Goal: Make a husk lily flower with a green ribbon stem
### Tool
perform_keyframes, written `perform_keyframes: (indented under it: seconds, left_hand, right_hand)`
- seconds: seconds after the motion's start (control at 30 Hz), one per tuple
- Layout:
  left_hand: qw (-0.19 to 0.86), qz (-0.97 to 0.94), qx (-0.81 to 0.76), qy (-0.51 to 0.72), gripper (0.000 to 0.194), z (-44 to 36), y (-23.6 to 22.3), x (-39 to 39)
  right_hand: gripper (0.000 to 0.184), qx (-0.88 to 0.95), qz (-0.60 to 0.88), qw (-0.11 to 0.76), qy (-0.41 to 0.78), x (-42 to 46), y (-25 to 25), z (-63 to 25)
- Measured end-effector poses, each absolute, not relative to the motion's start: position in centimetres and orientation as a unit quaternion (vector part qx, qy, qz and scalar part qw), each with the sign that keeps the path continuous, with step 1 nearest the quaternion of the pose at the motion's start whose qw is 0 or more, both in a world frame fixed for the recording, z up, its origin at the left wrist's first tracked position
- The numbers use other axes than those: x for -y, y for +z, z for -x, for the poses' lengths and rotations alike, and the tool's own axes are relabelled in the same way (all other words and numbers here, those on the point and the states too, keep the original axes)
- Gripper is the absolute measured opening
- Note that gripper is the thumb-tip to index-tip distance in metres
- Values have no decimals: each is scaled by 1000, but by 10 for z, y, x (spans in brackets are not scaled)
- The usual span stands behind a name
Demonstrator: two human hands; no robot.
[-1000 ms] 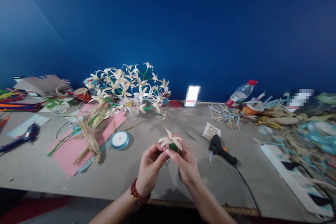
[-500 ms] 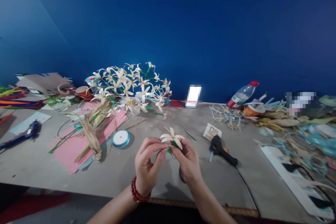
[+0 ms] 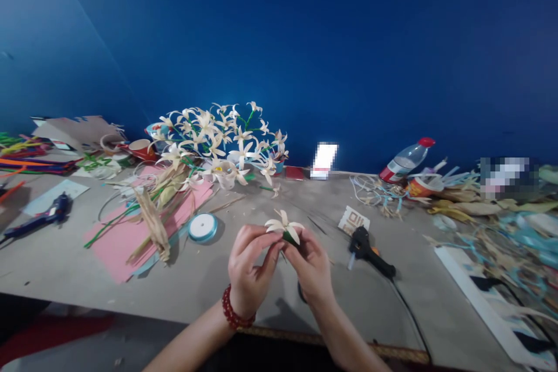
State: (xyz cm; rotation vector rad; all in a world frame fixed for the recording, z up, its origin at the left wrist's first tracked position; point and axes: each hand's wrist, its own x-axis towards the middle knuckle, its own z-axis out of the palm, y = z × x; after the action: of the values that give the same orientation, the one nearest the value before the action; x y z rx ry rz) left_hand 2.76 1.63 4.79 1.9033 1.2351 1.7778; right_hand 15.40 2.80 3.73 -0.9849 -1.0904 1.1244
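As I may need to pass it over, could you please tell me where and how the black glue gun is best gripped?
Probably around its handle, coming from the right: the black glue gun lies flat, its handle pointing toward the near right, away from the translucent stick; mind the cable trailing from the handle's end.

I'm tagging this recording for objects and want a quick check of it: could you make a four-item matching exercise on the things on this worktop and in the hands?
1. nearest flower
2. black glue gun
3. spool
4. plastic bottle

A. white face with a blue edge
B. topped by a red cap
C. held between the left hand and the right hand
D. lying just right of the right hand

Pairs: 1-C, 2-D, 3-A, 4-B
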Motion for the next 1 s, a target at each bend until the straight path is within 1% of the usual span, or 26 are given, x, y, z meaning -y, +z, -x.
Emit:
perform_keyframes:
  seconds: [0.2,0.4,0.53,0.63,0.73,0.83,1.0]
  left_hand:
    - [141,-643,-444,608,17,-28,46,-18]
    - [194,-615,-464,607,9,-28,48,-21]
    - [266,-591,-454,611,6,-28,49,-24]
    - [350,-566,-431,609,8,-27,50,-27]
    - [424,-546,-403,599,10,-24,51,-29]
    - [461,-535,-378,599,10,-20,50,-31]
    - [503,-523,-346,596,5,-17,43,-31]
  right_hand:
    - [22,486,465,593,443,-28,26,-156]
    - [21,490,469,595,431,-29,24,-155]
    - [18,519,476,586,401,-29,28,-155]
    - [9,555,473,573,374,-28,36,-156]
    - [3,588,462,545,378,-26,48,-157]
    - [7,603,466,527,375,-24,58,-157]
    - [9,636,474,512,329,-22,60,-157]
